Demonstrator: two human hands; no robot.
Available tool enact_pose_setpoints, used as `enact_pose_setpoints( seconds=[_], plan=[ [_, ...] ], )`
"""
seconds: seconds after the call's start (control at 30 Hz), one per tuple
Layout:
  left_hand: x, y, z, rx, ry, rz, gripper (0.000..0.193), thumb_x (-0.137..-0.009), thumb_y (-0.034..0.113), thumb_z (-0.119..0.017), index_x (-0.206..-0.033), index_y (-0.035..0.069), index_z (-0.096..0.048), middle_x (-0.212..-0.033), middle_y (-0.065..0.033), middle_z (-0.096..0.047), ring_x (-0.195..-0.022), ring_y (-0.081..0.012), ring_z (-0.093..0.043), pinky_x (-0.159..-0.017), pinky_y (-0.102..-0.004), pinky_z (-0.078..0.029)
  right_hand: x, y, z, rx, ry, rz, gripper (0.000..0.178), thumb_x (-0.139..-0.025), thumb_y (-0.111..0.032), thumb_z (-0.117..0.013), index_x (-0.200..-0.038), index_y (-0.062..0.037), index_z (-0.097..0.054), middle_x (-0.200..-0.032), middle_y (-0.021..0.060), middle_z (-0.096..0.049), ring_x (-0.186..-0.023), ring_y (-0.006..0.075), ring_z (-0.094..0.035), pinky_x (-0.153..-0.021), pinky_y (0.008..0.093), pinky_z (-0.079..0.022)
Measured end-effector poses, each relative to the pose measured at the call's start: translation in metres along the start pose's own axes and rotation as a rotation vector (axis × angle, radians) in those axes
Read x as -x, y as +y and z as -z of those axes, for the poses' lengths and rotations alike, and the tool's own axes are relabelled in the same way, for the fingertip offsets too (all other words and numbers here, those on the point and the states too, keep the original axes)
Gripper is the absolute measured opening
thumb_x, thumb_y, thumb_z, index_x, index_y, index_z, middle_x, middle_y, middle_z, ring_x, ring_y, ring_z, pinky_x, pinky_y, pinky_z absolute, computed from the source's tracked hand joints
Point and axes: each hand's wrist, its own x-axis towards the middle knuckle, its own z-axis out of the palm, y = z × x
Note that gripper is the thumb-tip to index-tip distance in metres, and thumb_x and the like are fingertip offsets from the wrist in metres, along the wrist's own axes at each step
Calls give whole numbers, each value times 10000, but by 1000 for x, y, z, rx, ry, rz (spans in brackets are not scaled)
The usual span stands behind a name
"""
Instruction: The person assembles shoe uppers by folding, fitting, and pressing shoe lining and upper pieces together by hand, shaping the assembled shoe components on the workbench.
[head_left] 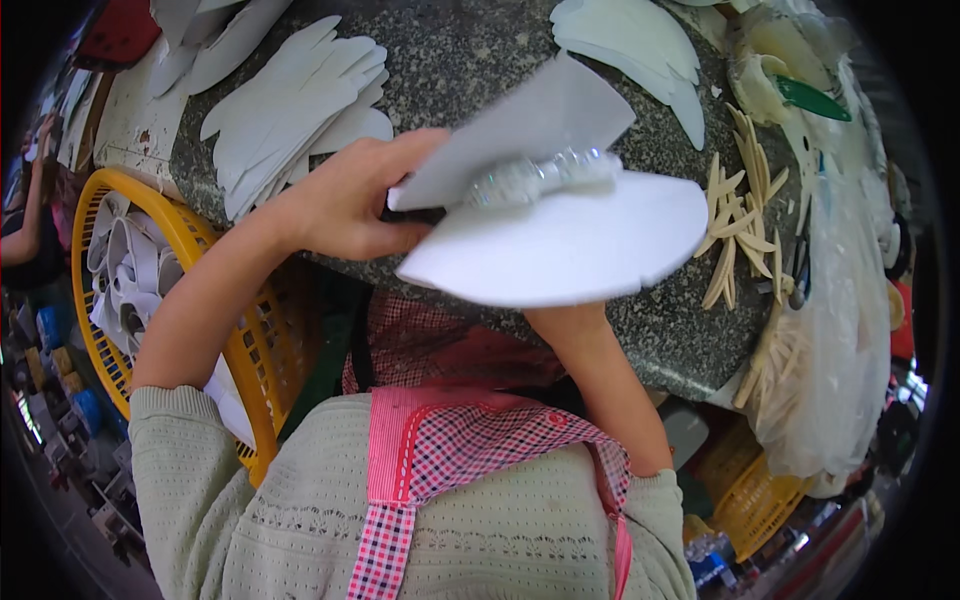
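Above the near edge of the stone worktop I hold up a white, smooth, folded piece (570, 245), apparently sheet material. Its upper flap stands tilted and looks greyer, while the lower flap spreads wide toward the right. Between the flaps lies a shiny silver, bow-like band (540, 180), blurred by motion. My left hand (365, 195) is closed on the left end of this piece, thumb below and fingers above. From underneath comes my right hand (568, 318); only its wrist and back edge show, as the white piece hides the fingers.
Stacked white cut pieces (290, 115) lie at the back left, with more white pieces (640, 50) at the back right. Pale curved strips (738, 220) are scattered on the right, beside a clear plastic bag (840, 340). A yellow basket (262, 370) of white pieces stands by my left arm.
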Motion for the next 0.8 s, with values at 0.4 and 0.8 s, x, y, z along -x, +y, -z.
enact_pose_setpoints(
  seconds=[0.4,0.8],
  plan=[
    [-18,-19,-15,-135,-76,-109,410,-657,154,-695,-1049,142,-576,-971,-56,-579,-913,-221,-539,-805,-341,-340,-22,-6,19,-163,-46,-106,300,-703,-166,-701,-964,-31,-639,-887,124,-633,-784,282,-611,-707,359,-481],
    [-34,-22,-15,-2,-140,-18,376,-668,219,-675,-996,59,-580,-934,-137,-608,-859,-325,-583,-757,-386,-469,-34,6,32,-275,110,-394,311,-723,-6,-649,-1011,-70,-550,-694,22,-561,-511,100,-527,-474,225,-412]
  ],
)
